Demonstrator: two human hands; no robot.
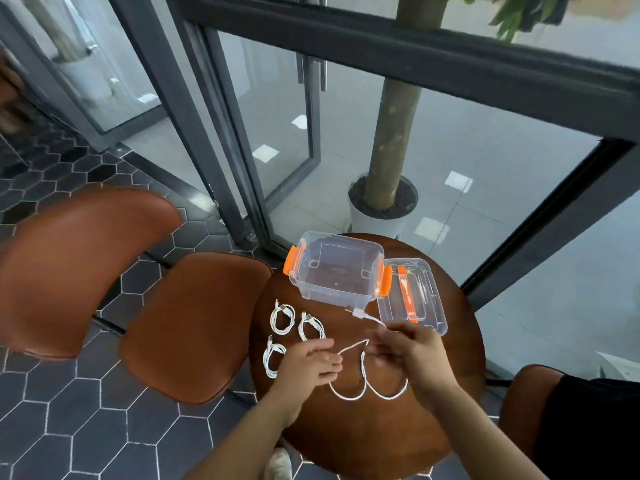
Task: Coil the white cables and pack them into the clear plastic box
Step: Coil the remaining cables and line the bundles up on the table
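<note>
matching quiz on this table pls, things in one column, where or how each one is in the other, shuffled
1 clear plastic box
2 lid
3 coiled cables
4 loose cable

a held by left hand and right hand
b flat on the table, right of the box
c open, no cables inside
d lying on the table's left side

Pairs: 1-c, 2-b, 3-d, 4-a

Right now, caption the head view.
Left hand and right hand hold a loose white cable beside three coiled cables and the open clear box.
</note>
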